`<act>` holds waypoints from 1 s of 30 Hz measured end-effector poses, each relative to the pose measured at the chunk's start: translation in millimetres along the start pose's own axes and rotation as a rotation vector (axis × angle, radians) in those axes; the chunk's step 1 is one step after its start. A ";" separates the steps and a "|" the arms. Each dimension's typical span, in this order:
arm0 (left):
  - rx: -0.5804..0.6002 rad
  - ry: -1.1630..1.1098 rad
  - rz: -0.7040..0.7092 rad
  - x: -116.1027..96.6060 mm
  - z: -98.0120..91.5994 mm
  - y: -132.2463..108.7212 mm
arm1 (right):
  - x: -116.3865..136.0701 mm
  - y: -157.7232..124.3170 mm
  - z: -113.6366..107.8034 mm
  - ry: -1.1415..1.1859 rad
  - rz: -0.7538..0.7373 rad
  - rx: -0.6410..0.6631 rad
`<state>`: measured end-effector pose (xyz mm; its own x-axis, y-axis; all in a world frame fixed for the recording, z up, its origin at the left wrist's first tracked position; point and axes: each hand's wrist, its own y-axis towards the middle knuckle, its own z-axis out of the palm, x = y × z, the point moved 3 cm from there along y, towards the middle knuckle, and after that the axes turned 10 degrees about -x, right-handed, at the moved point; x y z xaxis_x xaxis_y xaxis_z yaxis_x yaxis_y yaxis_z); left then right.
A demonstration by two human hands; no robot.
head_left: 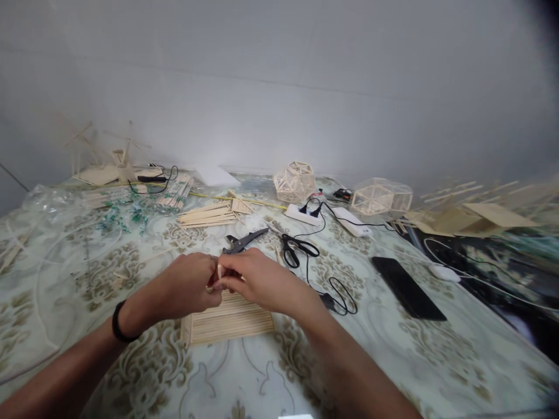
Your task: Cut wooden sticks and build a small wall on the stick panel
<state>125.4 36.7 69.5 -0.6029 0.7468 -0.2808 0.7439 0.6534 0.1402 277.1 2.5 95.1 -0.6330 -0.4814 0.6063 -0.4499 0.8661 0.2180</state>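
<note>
My left hand (186,285) and my right hand (257,279) meet at the middle of the table, fingers pinched together on a short pale wooden stick (219,271) held between them. Just under and in front of the hands lies a flat panel of wooden sticks laid side by side (231,323). A black band sits on my left wrist. Grey pliers (242,241) lie on the cloth just beyond my fingers.
Black scissors (294,249) and a black cable lie right of the pliers. A black phone (408,287), a white power strip (303,214), two stick-frame polyhedra (294,181), a bundle of loose sticks (209,214) and cardboard pieces (476,219) crowd the patterned tablecloth near the wall.
</note>
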 end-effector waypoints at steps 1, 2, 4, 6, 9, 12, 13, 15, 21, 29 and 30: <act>0.006 -0.004 -0.003 0.4 0.2 0.5 | -0.3 0.1 0.3 -0.006 0.001 -0.002; 0.009 -0.008 -0.008 0.8 0.3 1.1 | -0.5 0.2 0.6 -0.013 -0.001 -0.004; 0.011 -0.017 -0.011 0.9 -0.1 2.3 | -0.3 0.4 1.0 -0.028 -0.008 -0.004; 0.010 -0.023 -0.013 0.3 -1.0 2.8 | 0.5 0.4 1.2 -0.047 -0.014 0.001; 0.001 -0.029 -0.031 -1.2 -2.8 2.7 | 2.3 -0.4 0.8 -0.061 -0.011 0.018; -0.010 -0.054 -0.032 -3.1 -4.2 2.8 | 3.3 -1.4 0.3 -0.054 -0.009 0.024; -0.007 -0.062 -0.030 -3.6 -4.2 3.0 | 3.3 -1.5 0.4 -0.051 -0.012 0.021; -0.002 -0.076 -0.032 -4.0 -3.9 3.8 | 2.6 -0.9 1.6 -0.049 -0.019 0.008; -0.017 -0.149 -0.039 -4.8 -2.9 5.3 | 0.6 0.4 0.3 -0.001 0.010 -0.013; -0.022 -0.188 -0.098 -11.7 -5.0 4.4 | -35.5 -42.0 -36.2 0.224 0.282 -0.292; -0.021 -0.182 -0.093 -12.5 -5.2 4.5 | -43.8 -50.6 -33.2 0.190 0.312 -0.281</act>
<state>134.8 30.9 78.6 -0.6053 0.6492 -0.4606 0.6798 0.7227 0.1251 348.5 -15.7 82.9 -0.5722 -0.1810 0.7999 -0.0514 0.9813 0.1853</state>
